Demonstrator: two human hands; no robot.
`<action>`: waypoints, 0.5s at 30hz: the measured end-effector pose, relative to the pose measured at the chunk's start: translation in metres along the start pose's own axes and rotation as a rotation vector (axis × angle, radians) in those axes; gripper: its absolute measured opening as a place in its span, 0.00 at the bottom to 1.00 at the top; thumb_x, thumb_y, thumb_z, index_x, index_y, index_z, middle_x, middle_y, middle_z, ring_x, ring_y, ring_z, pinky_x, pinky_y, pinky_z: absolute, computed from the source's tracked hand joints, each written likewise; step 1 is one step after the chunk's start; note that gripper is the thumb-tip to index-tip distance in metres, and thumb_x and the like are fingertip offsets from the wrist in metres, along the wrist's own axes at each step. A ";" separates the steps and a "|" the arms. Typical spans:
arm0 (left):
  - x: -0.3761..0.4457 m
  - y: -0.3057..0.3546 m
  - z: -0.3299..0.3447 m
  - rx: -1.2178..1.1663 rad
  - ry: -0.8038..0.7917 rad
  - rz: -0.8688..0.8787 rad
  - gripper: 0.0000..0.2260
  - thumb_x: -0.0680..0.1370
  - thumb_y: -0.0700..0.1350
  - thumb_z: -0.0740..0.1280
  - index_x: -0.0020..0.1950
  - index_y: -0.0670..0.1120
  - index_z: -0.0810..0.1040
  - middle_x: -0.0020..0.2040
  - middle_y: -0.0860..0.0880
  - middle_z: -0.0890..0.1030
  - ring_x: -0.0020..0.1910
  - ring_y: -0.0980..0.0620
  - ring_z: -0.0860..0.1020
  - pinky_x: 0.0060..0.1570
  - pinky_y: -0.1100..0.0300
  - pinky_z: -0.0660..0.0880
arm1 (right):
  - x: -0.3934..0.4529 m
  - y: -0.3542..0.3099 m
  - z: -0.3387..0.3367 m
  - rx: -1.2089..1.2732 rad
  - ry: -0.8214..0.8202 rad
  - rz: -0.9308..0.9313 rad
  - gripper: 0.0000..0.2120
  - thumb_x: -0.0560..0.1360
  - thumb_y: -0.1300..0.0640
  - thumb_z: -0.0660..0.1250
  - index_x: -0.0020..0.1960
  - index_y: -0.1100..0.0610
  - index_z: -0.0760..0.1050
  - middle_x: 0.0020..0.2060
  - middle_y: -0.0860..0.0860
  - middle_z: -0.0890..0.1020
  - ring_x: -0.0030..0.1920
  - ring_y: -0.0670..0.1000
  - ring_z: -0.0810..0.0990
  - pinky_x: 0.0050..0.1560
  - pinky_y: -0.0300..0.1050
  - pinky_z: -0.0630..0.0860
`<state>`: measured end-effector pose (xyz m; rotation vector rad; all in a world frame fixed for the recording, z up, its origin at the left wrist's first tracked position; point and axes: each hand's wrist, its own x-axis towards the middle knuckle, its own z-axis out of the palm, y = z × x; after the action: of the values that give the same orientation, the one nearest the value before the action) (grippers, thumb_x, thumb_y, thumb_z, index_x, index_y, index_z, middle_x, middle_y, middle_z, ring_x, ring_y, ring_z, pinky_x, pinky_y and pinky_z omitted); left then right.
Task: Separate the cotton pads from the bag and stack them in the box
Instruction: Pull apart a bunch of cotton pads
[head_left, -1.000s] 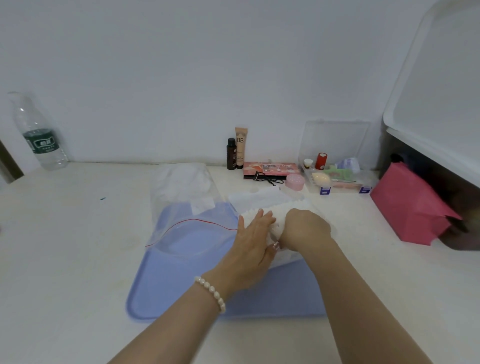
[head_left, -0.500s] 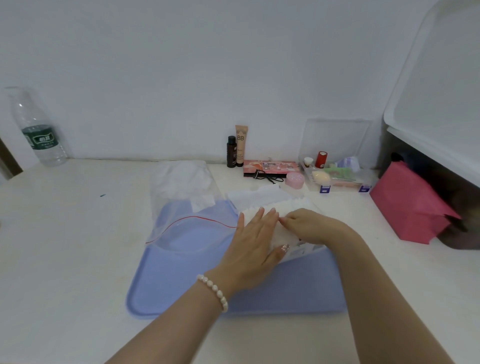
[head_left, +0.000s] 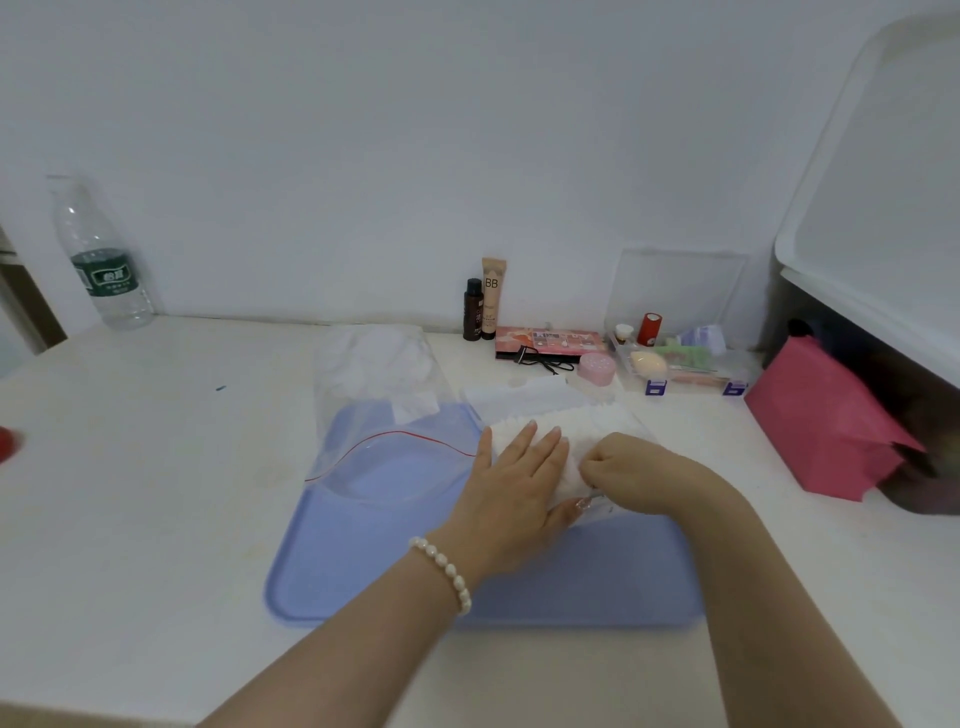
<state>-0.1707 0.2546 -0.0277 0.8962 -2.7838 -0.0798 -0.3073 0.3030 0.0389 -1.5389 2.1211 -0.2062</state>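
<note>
We see a white table (head_left: 156, 519) running to the white wall, and on it a blue tray (head_left: 363, 561) just in front of us. To the far right stands a large white bin (head_left: 883, 249), with a pink paper bag (head_left: 826, 431) leaning below it. A clear zip bag (head_left: 384, 410) with a red seal line lies partly on the back left of the tray, its far end reaching onto the table, and loose white cotton shows inside that end. At the back right of the tray sits the clear box (head_left: 636, 415), and the cotton pads (head_left: 566, 436) stand packed in a row inside it, their edges up.

Our left hand (head_left: 519, 483) lies flat on the pads with straight, relaxed fingers, pressing them from the left side; a pearl bracelet (head_left: 444, 571) circles that wrist. Our right hand (head_left: 639, 470) is curled, its fingertips pinching at the pads close beside the left thumb; exactly what they grasp is hidden.

Against the wall we see a water bottle (head_left: 101, 260) far left, a BB cream tube (head_left: 492, 296) with a small dark bottle (head_left: 472, 317) touching it, a makeup palette (head_left: 550, 343), a pink round case (head_left: 596, 367), and a clear organiser (head_left: 685, 364) with small cosmetics inside.
</note>
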 end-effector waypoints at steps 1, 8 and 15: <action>0.001 -0.001 0.002 0.015 0.005 0.011 0.44 0.67 0.65 0.27 0.78 0.46 0.51 0.78 0.51 0.51 0.77 0.50 0.47 0.72 0.42 0.40 | -0.001 0.000 0.002 0.005 0.009 -0.004 0.17 0.74 0.64 0.55 0.27 0.56 0.64 0.27 0.51 0.68 0.29 0.48 0.66 0.30 0.39 0.62; -0.002 -0.005 0.005 0.192 0.141 0.046 0.27 0.77 0.56 0.49 0.71 0.44 0.66 0.70 0.47 0.72 0.69 0.45 0.70 0.60 0.35 0.69 | -0.003 0.005 0.005 -0.049 0.154 0.032 0.13 0.74 0.61 0.55 0.37 0.58 0.76 0.37 0.53 0.80 0.40 0.53 0.77 0.44 0.46 0.74; 0.000 -0.003 0.007 0.241 0.031 0.260 0.26 0.77 0.55 0.48 0.68 0.46 0.72 0.67 0.49 0.75 0.65 0.47 0.74 0.60 0.42 0.73 | -0.011 0.010 0.001 -0.029 0.312 0.089 0.14 0.75 0.62 0.58 0.52 0.57 0.81 0.49 0.55 0.83 0.48 0.55 0.79 0.51 0.47 0.76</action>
<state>-0.1707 0.2520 -0.0348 0.5680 -2.8939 0.3143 -0.3130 0.3172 0.0369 -1.5040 2.4368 -0.4088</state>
